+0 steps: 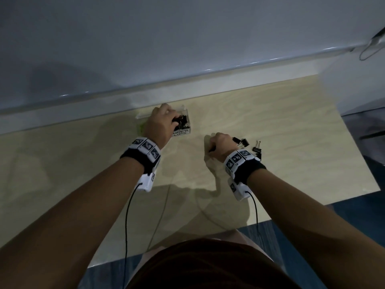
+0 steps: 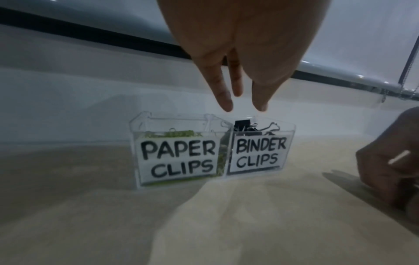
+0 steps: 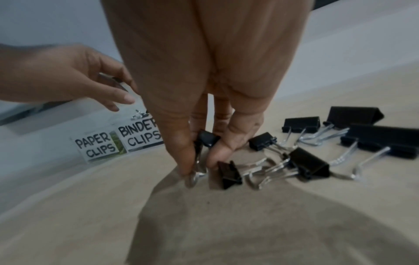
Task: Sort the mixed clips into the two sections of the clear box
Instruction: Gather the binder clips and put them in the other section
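Note:
The clear box (image 2: 136, 152) stands on the tan table, with a "PAPER CLIPS" section on the left and a "BINDER CLIPS" section on the right. Green paper clips (image 2: 172, 133) lie in the left section and black binder clips (image 2: 249, 127) fill the right one. My left hand (image 2: 243, 107) hovers just over the binder section with straight fingers that hold nothing. My right hand (image 3: 200, 166) pinches a small black binder clip (image 3: 207, 139) between thumb and fingertips, low over the table. Several loose binder clips (image 3: 308, 161) lie just to its right.
A grey wall and ledge (image 1: 187, 80) run close behind the box (image 1: 185, 112). The table's right edge (image 1: 366, 163) drops to a blue floor. Thin black cables (image 1: 127, 215) hang from both wristbands over the near part of the table.

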